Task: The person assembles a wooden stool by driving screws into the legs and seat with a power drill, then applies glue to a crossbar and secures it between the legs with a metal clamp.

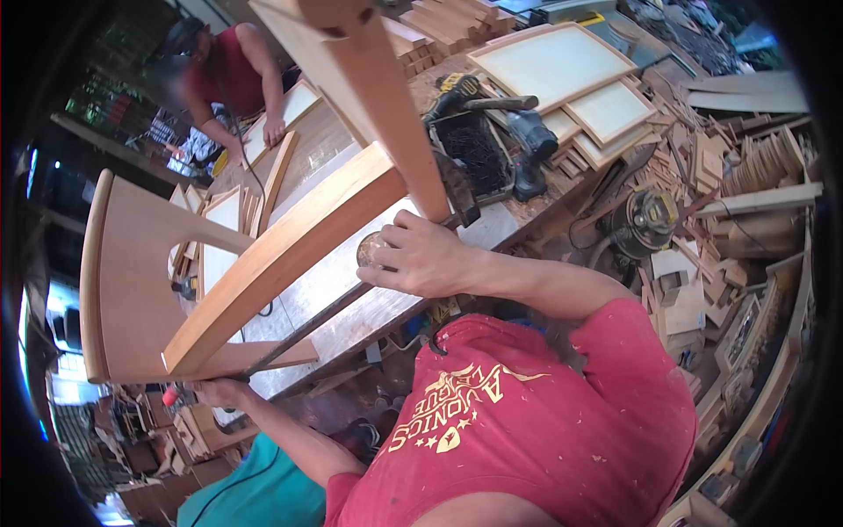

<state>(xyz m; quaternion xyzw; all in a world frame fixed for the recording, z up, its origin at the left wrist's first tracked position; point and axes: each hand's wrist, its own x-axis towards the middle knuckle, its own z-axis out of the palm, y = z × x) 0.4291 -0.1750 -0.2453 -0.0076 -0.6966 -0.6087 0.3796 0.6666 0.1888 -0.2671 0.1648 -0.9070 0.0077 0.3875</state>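
A wooden frame with a curved rail point(285, 250), a thick upright post point(395, 114) and a broad rounded panel point(132, 272) stands tilted before me. A long dark metal clamp bar point(329, 312) runs under the rail, its jaw point(463, 195) beside the post's end. My right hand point(420, 256) is closed around a round brownish piece point(371, 250), just above the bar. At the frame's lower left corner, my left hand point(221, 393) is closed near the bar's other end, its fingertips partly hidden. A small red tip point(169, 398) shows beside it.
Across the workbench point(351, 338), a co-worker point(241, 79) leans over a pale panel. A crate of dark nails point(474, 154), a hammer point(500, 104), a cordless drill point(531, 145) and framed panels point(558, 66) lie at the back right. Wood scraps and a machine point(645, 220) are at right.
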